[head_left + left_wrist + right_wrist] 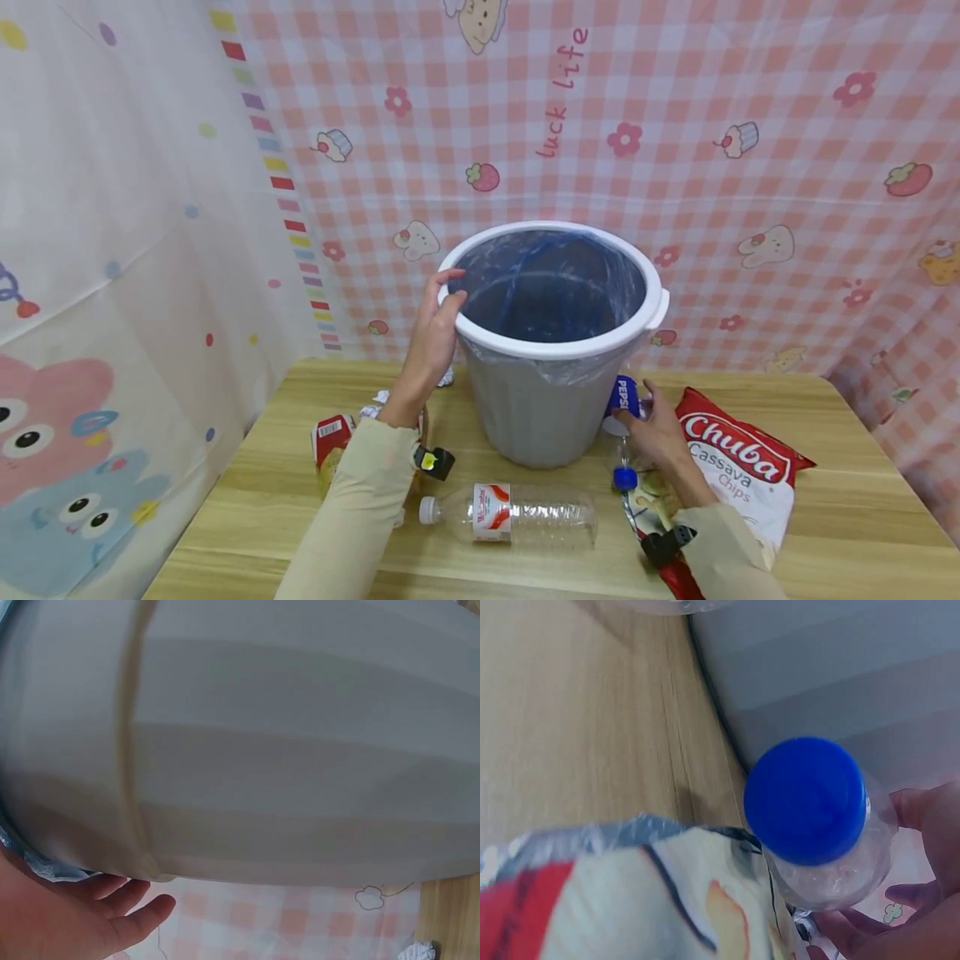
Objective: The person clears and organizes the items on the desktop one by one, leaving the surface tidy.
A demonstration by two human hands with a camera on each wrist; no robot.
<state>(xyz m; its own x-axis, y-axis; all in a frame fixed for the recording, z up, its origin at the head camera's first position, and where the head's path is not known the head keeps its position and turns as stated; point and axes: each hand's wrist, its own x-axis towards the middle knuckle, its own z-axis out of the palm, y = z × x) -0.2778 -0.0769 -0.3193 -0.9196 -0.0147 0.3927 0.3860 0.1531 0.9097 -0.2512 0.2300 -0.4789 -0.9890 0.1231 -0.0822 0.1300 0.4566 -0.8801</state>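
Note:
A grey trash can with a white rim and a clear liner stands on the wooden table. My left hand holds its rim at the left, with fingertips over the edge; the grey wall fills most of the left wrist view. To the right of the can, my right hand grips a clear plastic Pepsi bottle with a blue label. Its blue cap points toward me, and fingers and thumb lie around the bottle's body.
A clear water bottle lies in front of the can. The Chuba chips bag lies at the right, with another crumpled wrapper beside it. A red snack package and crumpled white paper sit at the left, partly behind my left arm.

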